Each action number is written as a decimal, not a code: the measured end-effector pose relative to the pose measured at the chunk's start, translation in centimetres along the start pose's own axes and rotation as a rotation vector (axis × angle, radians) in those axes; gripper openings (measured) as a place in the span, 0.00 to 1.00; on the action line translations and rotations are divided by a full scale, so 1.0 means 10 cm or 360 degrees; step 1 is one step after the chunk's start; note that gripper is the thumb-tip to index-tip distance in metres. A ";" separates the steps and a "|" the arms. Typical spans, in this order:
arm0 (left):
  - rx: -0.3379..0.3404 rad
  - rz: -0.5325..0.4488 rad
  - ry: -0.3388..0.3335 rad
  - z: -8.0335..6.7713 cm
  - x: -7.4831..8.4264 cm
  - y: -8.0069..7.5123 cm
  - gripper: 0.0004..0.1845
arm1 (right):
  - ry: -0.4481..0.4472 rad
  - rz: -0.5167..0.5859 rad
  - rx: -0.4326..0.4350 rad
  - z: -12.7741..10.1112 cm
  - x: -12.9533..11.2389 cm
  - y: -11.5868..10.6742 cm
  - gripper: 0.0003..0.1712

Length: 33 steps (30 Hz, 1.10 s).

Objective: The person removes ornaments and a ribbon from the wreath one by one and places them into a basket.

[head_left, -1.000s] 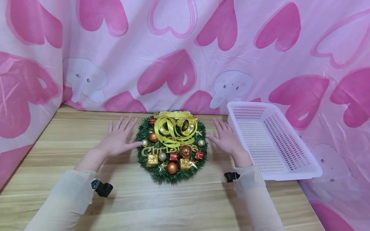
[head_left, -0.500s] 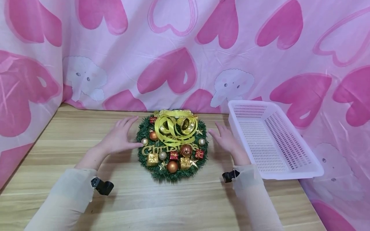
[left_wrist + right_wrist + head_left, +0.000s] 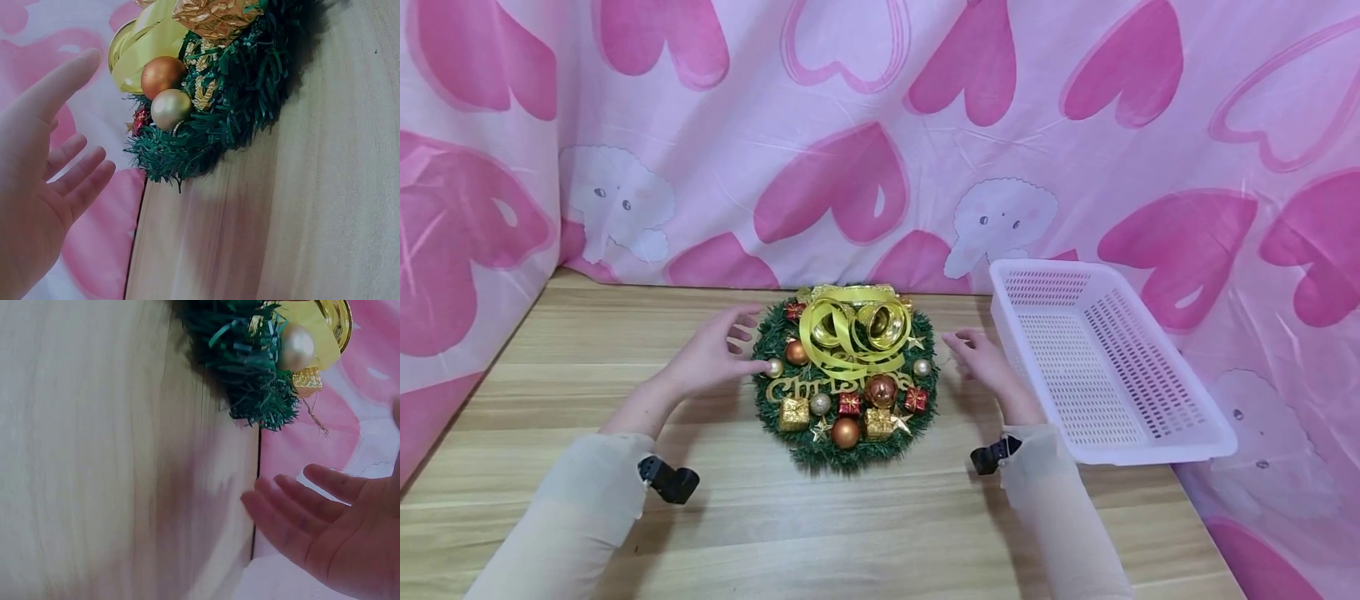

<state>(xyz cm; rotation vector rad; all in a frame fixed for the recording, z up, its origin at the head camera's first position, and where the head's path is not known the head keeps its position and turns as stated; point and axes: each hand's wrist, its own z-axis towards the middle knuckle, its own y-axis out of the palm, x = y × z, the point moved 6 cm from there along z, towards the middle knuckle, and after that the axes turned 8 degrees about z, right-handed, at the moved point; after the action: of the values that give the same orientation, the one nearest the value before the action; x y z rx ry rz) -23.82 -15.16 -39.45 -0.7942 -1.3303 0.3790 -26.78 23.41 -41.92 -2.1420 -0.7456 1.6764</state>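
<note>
near the far edge of the desk (image 3: 625,517), about halfway along it, lay one round green wreath (image 3: 846,375). it lay flat, so all its pretty bits faced up and none could roll off.

two hands were there, one on each side of the wreath. the left hand (image 3: 713,357) was by the wreath's left side, with its thumb tip right at the green rim, maybe just touching. its fingers were loose and a little bent, and it held nothing. the right hand (image 3: 987,360) was near the wreath's right side, with a small gap between them. its fingers were soft and a little curled too, and it gripped nothing. with one hand on each side, they looked ready to take hold of the wreath from both sides, i think.

one white basket (image 3: 1150,454) sat at the right edge of the desk, just past the right hand. its far end leaned up on the pink heart cloth (image 3: 850,125), so it was tipped. nothing could be seen inside it.

on the wreath i counted one yellow ribbon bow (image 3: 848,333), two gold bells, three copper balls, three pale balls, three red gift boxes and two gold gift boxes. some little gold stars were there too, but they were too small to count well.
</note>
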 end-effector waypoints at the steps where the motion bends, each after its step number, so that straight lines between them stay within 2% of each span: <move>1: -0.0002 -0.0035 -0.0010 0.00 -0.01 0.00 0.48 | 0.0027 0.0078 -0.0007 0.01 0.02 0.01 0.42; 6: -0.0009 -0.0116 -0.0058 -0.01 -0.07 0.03 0.44 | 0.0130 0.0392 -0.0048 0.06 0.09 0.08 0.39; 11: -0.0027 -0.0116 -0.0085 0.00 -0.14 0.07 0.40 | 0.0190 0.0528 -0.0070 0.07 0.08 0.11 0.35; 20: -0.0074 -0.0163 -0.0127 0.01 -0.18 0.14 0.38 | 0.0235 0.0587 -0.0095 0.09 0.07 0.16 0.34; 33: -0.0097 -0.0112 -0.0087 0.01 -0.24 0.24 0.33 | 0.0267 0.0585 -0.0134 0.15 0.17 0.24 0.31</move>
<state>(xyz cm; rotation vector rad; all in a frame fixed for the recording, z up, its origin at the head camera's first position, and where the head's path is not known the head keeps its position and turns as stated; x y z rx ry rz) -23.96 -15.07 -42.85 -0.7902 -1.4226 0.3077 -27.45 22.34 -44.98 -2.5649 -0.3974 1.6242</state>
